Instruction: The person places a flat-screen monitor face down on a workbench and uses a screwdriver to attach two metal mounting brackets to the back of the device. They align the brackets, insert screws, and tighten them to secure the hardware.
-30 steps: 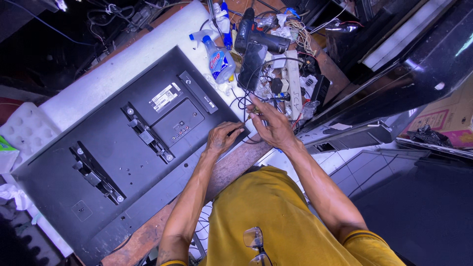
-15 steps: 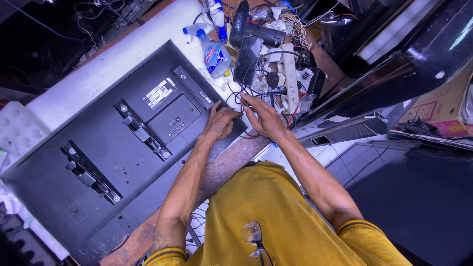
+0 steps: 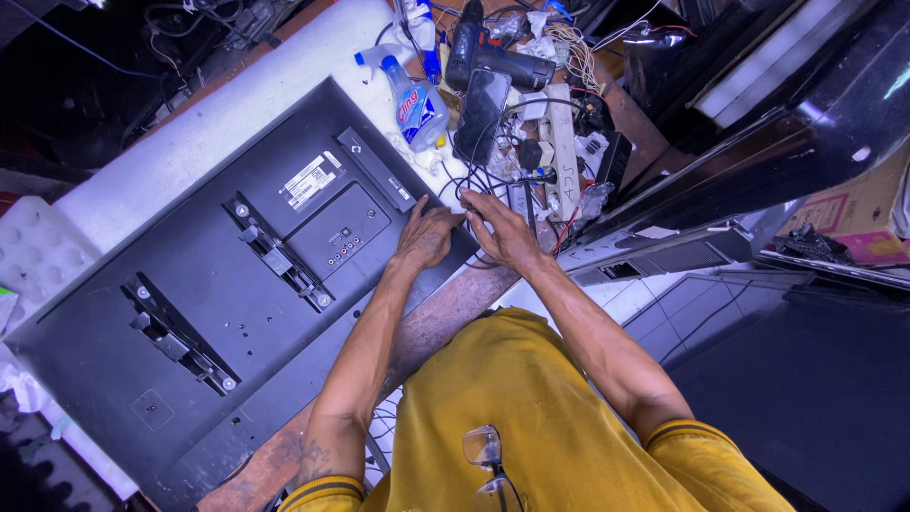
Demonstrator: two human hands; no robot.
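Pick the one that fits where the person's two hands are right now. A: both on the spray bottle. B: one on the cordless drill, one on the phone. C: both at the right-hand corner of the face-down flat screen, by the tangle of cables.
C: the left hand and the right hand meet at the corner of the flat screen, beside the cables; the spray bottle lies untouched.

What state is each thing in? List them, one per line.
TV: face down on white foam, back panel on.
Left hand: resting on the TV's edge.
Right hand: on the cables by that edge.
Spray bottle: lying on its side.
Drill: lying down, not held.
Phone: flat, screen dark.
Power strip: plugs in.
Glasses: hung on the shirt collar.
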